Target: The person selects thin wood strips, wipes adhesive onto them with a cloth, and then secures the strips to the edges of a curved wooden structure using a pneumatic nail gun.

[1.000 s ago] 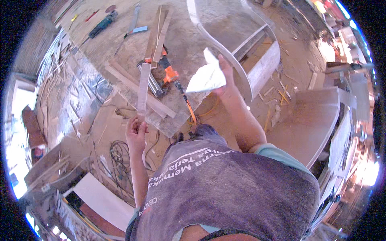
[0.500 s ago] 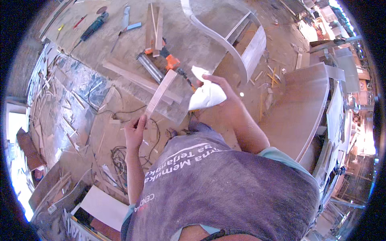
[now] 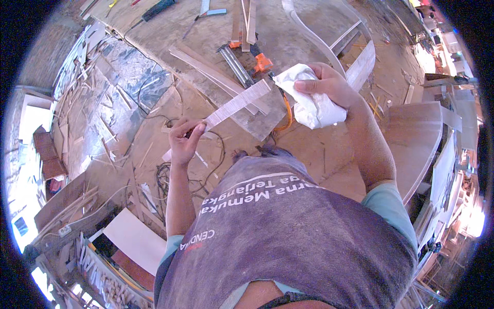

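In my left hand (image 3: 186, 141), thumb and fingers pinch the near end of a thin, pale wooden strip (image 3: 237, 105), which slants up to the right. My right hand (image 3: 333, 85) is closed round a soft, creased white packet (image 3: 315, 109) that looks like a plastic bag; its contents cannot be made out. One pointed corner of the packet is close to the strip's far end. Just beyond the strip, on the worktable (image 3: 180, 28), lies an orange and black nail gun (image 3: 262, 63) with a silver magazine. Longer wooden strips (image 3: 213, 72) lie beside it.
A curved wooden frame (image 3: 355, 62) stands at the far right, and a large curved panel (image 3: 411, 139) is nearer on that side. Cables (image 3: 164, 177) and wood scraps litter the floor at left. An orange hose (image 3: 289, 116) hangs by the table's corner. A grinder-like tool (image 3: 158, 9) lies far left.
The strip has tilted from steep to flatter, its far end swinging right. My right hand has turned the packet so its corner faces the strip. The whole view has shifted.
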Available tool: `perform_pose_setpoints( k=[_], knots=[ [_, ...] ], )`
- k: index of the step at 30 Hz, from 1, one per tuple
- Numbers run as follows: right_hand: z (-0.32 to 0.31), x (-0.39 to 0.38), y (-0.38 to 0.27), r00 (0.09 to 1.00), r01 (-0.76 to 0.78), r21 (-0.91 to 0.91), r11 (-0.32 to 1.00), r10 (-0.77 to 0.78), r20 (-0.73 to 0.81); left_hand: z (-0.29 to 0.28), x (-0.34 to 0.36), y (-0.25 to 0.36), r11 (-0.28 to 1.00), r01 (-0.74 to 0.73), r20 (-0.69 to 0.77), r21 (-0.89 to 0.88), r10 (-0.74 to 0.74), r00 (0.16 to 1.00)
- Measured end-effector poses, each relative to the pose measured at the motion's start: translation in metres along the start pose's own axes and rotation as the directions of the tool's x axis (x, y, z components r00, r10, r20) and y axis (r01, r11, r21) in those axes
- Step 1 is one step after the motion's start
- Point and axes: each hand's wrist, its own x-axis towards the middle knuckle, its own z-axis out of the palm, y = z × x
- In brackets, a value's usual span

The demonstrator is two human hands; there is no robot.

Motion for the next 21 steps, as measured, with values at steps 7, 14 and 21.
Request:
perform_pose_setpoints(
  k=[7, 14, 21],
  knots=[
    [0.002, 0.011, -0.012, 0.993, -0.063, -0.07, 0.996, 0.069, 0.09, 0.0, -0.003, 0.004, 0.996, -0.048, -0.06, -0.079, 0.044, 0.997],
    [0.004, 0.016, -0.017, 0.993, -0.038, -0.149, 0.988, 0.054, 0.102, -0.001, -0.004, 0.003, 0.995, -0.054, -0.057, -0.088, 0.049, 0.997],
    [0.009, 0.018, -0.021, 0.99, -0.033, -0.165, 0.986, 0.055, 0.127, 0.003, -0.004, 0.001, 0.995, -0.044, -0.049, -0.09, 0.039, 0.998]
  ],
)
